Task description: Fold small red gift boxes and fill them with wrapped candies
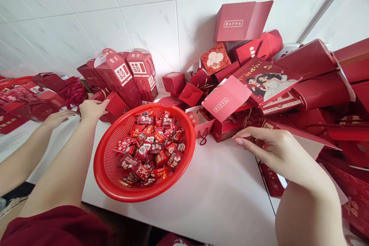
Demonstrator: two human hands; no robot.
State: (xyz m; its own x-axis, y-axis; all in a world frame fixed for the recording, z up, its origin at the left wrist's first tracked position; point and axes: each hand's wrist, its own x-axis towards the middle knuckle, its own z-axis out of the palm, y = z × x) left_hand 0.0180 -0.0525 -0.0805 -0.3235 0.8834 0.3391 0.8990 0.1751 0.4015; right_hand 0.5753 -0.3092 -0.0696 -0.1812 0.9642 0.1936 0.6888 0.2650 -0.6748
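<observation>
On the left, my left hand (92, 110) is at a small red gift box (117, 107), its thumb against the box and its other fingers partly hidden; it appears to grip the box. My right hand (269, 148) hovers over the table at the right, loosely curved, thumb and forefinger slightly apart and nothing visible between them. Its fingertips are close to a red box (226, 130) with a raised pink lid flap (226, 99). Between my hands stands a round red plastic basket (100, 177) of wrapped candies (150, 148).
Finished-looking red boxes (122, 75) stand against the tiled wall (150, 27). A jumbled pile of red boxes, one with a cartoon couple (265, 80), fills the right side. Another person's hand (59, 118) reaches in at the left, near more red boxes (46, 103). The white table (219, 184) lies beneath.
</observation>
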